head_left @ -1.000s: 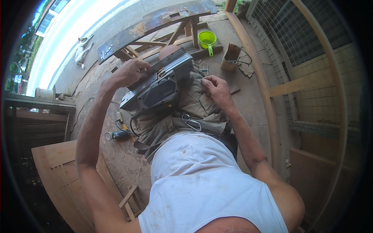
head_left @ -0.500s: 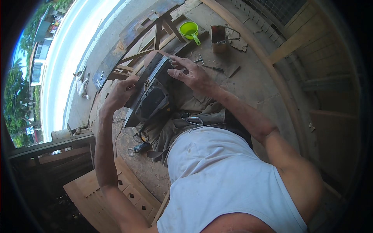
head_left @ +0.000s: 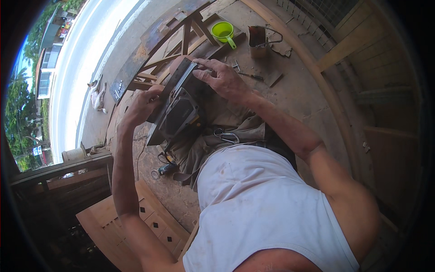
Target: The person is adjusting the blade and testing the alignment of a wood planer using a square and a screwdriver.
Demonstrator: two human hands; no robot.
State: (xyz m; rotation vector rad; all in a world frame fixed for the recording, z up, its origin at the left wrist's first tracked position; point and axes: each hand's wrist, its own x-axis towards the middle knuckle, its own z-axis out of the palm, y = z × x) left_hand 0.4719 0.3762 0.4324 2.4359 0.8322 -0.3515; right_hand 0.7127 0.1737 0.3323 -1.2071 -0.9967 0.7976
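A dark electric planer (head_left: 181, 115) with a long silver metal sole lies across my lap, tilted on its side. My left hand (head_left: 147, 105) is at the planer's left edge, its fingers curled against it and partly hidden. My right hand (head_left: 222, 78) grips the far end of the planer, thumb and fingertips at the light metal strip (head_left: 188, 78). A metal carabiner (head_left: 226, 136) hangs at my waist, just below the planer.
An angle grinder (head_left: 164, 170) lies on the floor at left. A carved wooden panel (head_left: 156, 222) leans below it. Beyond are a wooden frame (head_left: 185, 38), a green dipper (head_left: 222, 31), an open container (head_left: 258, 43) and a screwdriver (head_left: 251, 76). A dog (head_left: 97, 97) lies near the road.
The fingers of my right hand have closed in on the planer's far end. My left hand stays at its edge. The whole view has shifted slightly.
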